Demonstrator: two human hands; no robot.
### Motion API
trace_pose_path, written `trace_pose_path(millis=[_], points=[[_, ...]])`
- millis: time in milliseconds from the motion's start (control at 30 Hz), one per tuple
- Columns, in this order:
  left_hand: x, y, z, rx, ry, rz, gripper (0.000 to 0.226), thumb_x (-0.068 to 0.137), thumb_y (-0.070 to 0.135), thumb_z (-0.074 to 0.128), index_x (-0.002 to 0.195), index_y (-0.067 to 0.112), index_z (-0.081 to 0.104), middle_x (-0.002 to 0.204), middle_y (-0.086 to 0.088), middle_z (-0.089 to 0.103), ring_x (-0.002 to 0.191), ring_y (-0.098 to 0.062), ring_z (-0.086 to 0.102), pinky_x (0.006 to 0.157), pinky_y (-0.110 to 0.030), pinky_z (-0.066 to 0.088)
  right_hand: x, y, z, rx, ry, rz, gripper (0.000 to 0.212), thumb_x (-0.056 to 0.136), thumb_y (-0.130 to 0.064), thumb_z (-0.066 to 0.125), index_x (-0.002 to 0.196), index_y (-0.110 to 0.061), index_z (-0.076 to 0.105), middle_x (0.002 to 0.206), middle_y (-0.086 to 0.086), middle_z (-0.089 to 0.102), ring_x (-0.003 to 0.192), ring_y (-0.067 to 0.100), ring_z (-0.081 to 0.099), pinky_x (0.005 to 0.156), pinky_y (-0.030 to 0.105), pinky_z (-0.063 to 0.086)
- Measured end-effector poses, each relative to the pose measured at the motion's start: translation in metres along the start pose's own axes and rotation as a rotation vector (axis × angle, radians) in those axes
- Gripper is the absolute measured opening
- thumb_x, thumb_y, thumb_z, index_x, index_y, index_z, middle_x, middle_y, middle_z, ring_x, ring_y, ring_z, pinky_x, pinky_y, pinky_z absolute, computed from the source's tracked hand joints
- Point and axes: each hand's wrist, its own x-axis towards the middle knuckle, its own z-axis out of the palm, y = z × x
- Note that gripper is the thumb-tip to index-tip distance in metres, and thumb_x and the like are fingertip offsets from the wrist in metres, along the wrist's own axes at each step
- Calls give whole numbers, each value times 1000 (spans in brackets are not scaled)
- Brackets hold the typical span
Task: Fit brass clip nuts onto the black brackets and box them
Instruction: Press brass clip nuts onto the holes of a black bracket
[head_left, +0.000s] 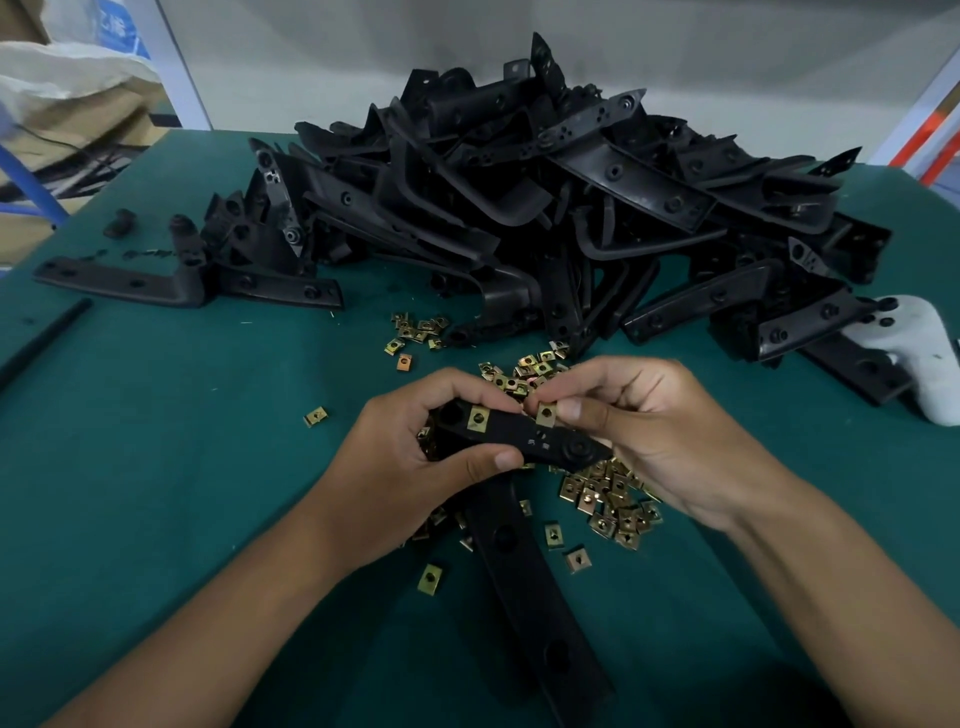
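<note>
My left hand (415, 447) grips a black bracket (524, 439) just above the table; one nut (477, 419) already sits on it by my fingers. My right hand (660, 431) pinches a second nut (546, 414) at the bracket's edge. I should slide it on squarely, probably until its hole lines up. Loose nuts (608, 499) lie beneath both hands.

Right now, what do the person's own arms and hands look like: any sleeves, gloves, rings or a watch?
Both forearms are bare up to the frame's edge, with no sleeves in view. The left hand and right hand wear no gloves. No ring, watch or wristband shows on either. The fingernails that show are short and unpainted.
</note>
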Motion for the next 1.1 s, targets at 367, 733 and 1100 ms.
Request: trace_pose_path(millis=[367, 733, 1100], points=[[1, 0, 0, 16, -19, 9, 22, 83, 38, 77, 103, 33, 70, 99, 12, 73, 90, -6, 70, 76, -13, 53, -2, -2, -2, -85, -46, -51, 15, 83, -25, 73, 95, -26, 82, 95, 3, 78, 89, 12, 73, 80, 19, 55], [2, 1, -1, 15, -44, -30, 23, 82, 44, 76, 102, 35, 70, 98, 4, 73, 87, -14, 71, 75, -21, 57, -8, -9, 2, -291, 21, -152, 16, 85, -17, 70, 96, -20, 80, 93, 6, 79, 87, 29, 73, 79, 36, 58], [4, 3, -5, -19, -18, -20, 21, 82, 39, 76, 102, 33, 71, 103, 5, 74, 94, -11, 70, 80, -18, 54, -4, 0, 8, -90, 40, -97, 20, 82, -21, 73, 101, -22, 79, 99, 3, 79, 89, 17, 74, 77, 26, 60]])
